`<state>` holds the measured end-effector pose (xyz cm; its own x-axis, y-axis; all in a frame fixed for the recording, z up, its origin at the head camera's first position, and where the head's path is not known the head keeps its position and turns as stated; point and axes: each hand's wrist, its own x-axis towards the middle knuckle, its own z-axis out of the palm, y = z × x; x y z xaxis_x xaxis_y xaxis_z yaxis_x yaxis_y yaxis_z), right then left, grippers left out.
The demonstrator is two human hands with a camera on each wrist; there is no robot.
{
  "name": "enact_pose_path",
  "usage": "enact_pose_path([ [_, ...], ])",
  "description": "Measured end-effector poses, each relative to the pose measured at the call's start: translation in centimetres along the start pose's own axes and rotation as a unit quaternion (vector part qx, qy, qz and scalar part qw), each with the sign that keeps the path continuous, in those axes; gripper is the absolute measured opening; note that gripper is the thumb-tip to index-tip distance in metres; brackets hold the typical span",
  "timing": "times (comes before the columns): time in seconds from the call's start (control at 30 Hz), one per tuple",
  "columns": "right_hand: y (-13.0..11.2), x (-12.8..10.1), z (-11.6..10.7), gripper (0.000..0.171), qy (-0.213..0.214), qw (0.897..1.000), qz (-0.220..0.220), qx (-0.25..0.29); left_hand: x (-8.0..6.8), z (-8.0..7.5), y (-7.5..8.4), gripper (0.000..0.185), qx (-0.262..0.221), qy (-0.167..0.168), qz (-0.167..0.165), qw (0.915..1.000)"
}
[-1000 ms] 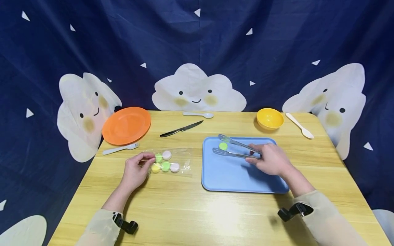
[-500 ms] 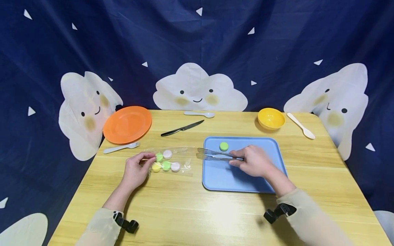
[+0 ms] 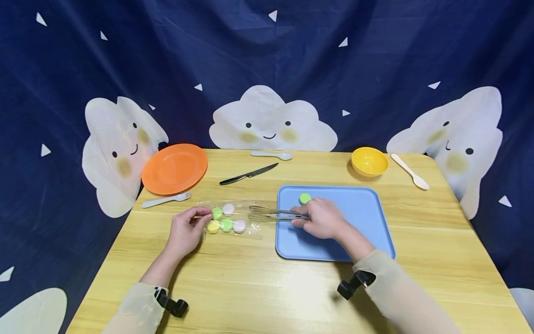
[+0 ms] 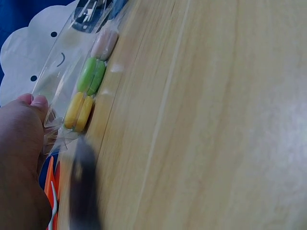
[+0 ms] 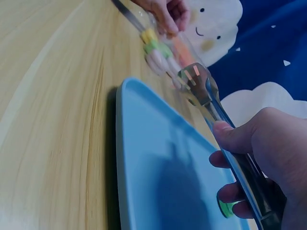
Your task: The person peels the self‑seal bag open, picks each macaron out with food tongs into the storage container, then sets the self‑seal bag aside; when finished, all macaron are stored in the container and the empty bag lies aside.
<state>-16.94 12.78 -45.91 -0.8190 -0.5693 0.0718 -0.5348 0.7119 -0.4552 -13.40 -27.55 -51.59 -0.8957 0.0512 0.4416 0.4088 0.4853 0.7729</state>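
Note:
My left hand (image 3: 186, 230) pinches the left end of a clear plastic bag (image 3: 250, 230) lying on the table. Inside the bag are several macarons: a yellow macaron (image 4: 78, 112), green ones (image 4: 91, 75) and pale pink ones (image 4: 104, 44). Metal tongs (image 3: 277, 215) are gripped in my right hand (image 3: 323, 219), above the blue tray (image 3: 333, 250). Their tips reach left past the tray rim, over the right end of the bag, with nothing seen between them. One green macaron (image 3: 305, 198) sits on the tray, just behind my right hand.
An orange plate (image 3: 174, 169) and a white fork (image 3: 167, 200) are at the left. A black knife (image 3: 249, 174) and a pale spoon (image 3: 272, 155) lie at the back. The yellow bowl (image 3: 369, 162) and a cream spoon (image 3: 410, 172) are at back right.
My right hand has carried the tongs left, away from the green macaron, which stays on the tray. The tongs' tips have come closer together. My left hand keeps its hold on the bag.

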Motion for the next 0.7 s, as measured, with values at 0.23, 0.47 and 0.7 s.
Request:
enact_pose_path([
  [0.23, -0.8, 1.1, 0.7, 0.038, -0.017, 1.0, 0.007, 0.017, -0.1, -0.1, 0.0, 0.016, -0.001, 0.0, 0.0, 1.0],
  [0.47, -1.2, 1.9, 1.0, 0.043, -0.039, 0.998, -0.007, 0.046, -0.2, -0.1, -0.1, 0.018, -0.001, 0.0, 0.006, 1.0],
  [0.7, -1.9, 2.5, 1.7, 0.044, -0.066, 0.997, -0.02, 0.018, -0.2, -0.2, -0.1, 0.018, 0.005, -0.004, 0.015, 0.9999],
])
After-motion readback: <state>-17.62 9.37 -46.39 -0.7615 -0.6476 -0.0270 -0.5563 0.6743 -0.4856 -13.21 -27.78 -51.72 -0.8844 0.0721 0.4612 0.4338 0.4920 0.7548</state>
